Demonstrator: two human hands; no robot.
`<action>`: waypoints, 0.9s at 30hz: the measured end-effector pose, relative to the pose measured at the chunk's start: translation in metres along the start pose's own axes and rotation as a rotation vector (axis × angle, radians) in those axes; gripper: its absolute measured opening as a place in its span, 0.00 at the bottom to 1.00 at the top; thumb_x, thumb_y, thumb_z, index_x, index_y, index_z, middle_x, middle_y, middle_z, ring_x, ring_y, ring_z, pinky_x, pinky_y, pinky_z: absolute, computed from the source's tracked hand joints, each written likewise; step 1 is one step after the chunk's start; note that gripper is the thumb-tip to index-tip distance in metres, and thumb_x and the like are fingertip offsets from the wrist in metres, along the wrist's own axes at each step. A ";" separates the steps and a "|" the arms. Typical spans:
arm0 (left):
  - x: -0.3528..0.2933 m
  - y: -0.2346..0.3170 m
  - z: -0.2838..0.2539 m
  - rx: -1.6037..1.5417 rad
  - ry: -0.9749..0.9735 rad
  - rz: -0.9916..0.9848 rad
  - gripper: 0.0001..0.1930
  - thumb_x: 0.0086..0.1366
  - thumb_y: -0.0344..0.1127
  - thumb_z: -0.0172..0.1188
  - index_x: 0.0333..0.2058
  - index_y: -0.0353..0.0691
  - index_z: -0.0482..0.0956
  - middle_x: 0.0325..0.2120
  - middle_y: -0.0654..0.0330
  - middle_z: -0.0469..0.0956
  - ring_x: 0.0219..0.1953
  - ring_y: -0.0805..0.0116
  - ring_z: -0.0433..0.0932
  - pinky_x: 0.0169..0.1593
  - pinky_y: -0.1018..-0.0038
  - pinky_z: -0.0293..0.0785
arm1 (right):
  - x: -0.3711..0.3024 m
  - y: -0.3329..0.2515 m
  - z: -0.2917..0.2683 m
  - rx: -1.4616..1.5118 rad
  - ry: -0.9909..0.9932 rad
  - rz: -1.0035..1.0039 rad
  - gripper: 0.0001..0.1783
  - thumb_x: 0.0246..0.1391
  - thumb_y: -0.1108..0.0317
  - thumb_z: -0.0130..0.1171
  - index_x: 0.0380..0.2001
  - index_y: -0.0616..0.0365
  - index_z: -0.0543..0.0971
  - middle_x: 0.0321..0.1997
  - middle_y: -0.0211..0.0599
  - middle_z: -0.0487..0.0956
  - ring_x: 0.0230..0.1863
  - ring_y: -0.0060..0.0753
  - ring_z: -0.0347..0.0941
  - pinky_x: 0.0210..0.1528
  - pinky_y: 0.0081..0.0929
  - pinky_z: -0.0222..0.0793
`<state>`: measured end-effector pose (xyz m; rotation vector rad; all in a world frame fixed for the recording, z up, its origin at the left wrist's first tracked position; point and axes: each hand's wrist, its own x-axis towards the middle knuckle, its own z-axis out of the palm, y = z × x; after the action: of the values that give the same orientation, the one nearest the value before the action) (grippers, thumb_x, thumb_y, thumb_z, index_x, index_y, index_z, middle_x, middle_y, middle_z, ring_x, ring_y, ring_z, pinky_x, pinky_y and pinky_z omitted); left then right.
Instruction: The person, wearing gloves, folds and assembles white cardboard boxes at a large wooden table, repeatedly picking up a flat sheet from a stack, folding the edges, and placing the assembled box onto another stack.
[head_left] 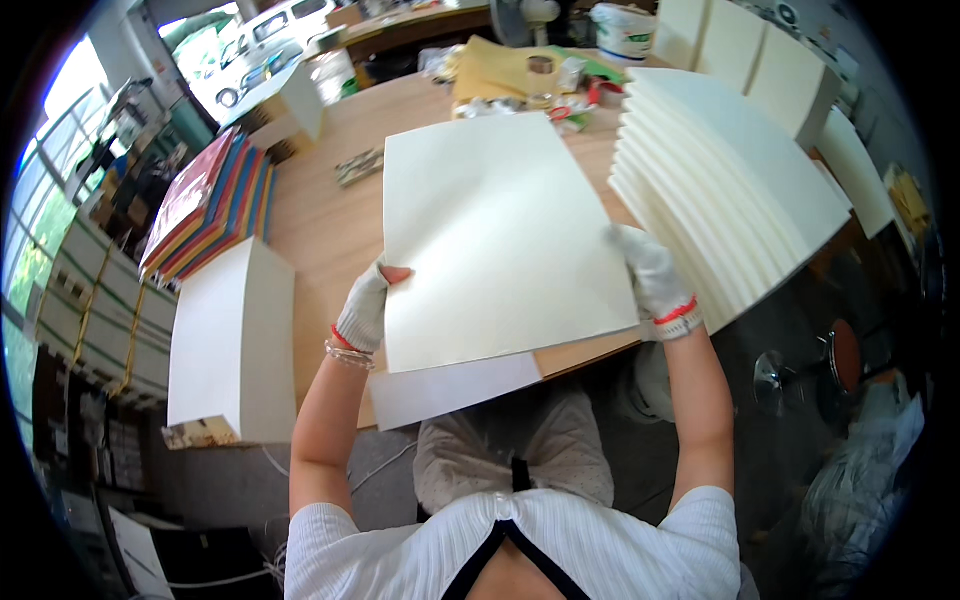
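A large white sheet of paper or thin board (500, 240) is held tilted over the table in front of me. My left hand (368, 302), in a white knit glove with bare fingertips, is closed on its left edge with the thumb on top. On the opposite edge my right hand (655, 275), in a white glove with a red cuff band, grips the sheet; most of its fingers are hidden. Beneath the near edge, a flat white sheet (455, 388) lies at the table's front. To the right stands a tall stack of white sheets (715, 185) in stepped, fanned bundles.
The wooden table (320, 205) carries a white paper stack (235, 340) and a pile of coloured sheets (212, 200) at left. Yellow paper (490, 68), a clear jar (541, 80) and a white bucket (623, 32) are at the back. A round stool (845, 357) stands at right.
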<state>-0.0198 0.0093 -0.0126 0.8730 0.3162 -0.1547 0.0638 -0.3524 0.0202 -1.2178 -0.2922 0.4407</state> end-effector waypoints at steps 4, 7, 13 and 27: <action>-0.009 -0.004 -0.073 0.144 -0.039 0.052 0.20 0.59 0.25 0.55 0.51 0.33 0.69 0.43 0.53 0.77 0.41 0.63 0.80 0.46 0.68 0.80 | 0.070 0.093 0.006 -0.400 -0.220 0.228 0.19 0.55 0.58 0.63 0.40 0.65 0.79 0.38 0.32 0.80 0.37 0.20 0.74 0.41 0.20 0.69; -0.011 -0.010 -0.120 0.226 0.090 0.037 0.16 0.60 0.25 0.55 0.47 0.33 0.70 0.41 0.56 0.77 0.39 0.65 0.80 0.43 0.71 0.80 | 0.090 0.140 0.024 -0.388 -0.175 0.248 0.18 0.54 0.60 0.64 0.39 0.66 0.79 0.34 0.30 0.80 0.33 0.19 0.72 0.36 0.20 0.68; -0.018 -0.007 -0.133 0.628 0.325 0.111 0.13 0.58 0.32 0.63 0.39 0.32 0.76 0.31 0.60 0.79 0.29 0.74 0.78 0.32 0.78 0.76 | 0.108 0.162 0.038 -0.568 -0.161 0.178 0.19 0.54 0.57 0.64 0.40 0.63 0.79 0.34 0.29 0.80 0.33 0.18 0.72 0.37 0.19 0.69; -0.095 -0.054 -0.108 1.507 0.630 0.284 0.29 0.55 0.41 0.66 0.52 0.34 0.70 0.43 0.45 0.75 0.50 0.48 0.72 0.53 0.61 0.68 | 0.099 0.140 0.048 -0.827 -0.179 0.174 0.23 0.54 0.52 0.62 0.41 0.63 0.79 0.32 0.28 0.80 0.33 0.17 0.70 0.36 0.20 0.66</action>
<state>-0.1460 0.0587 -0.0843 2.4622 0.6671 0.2085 0.1059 -0.2268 -0.0987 -2.0250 -0.5555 0.6071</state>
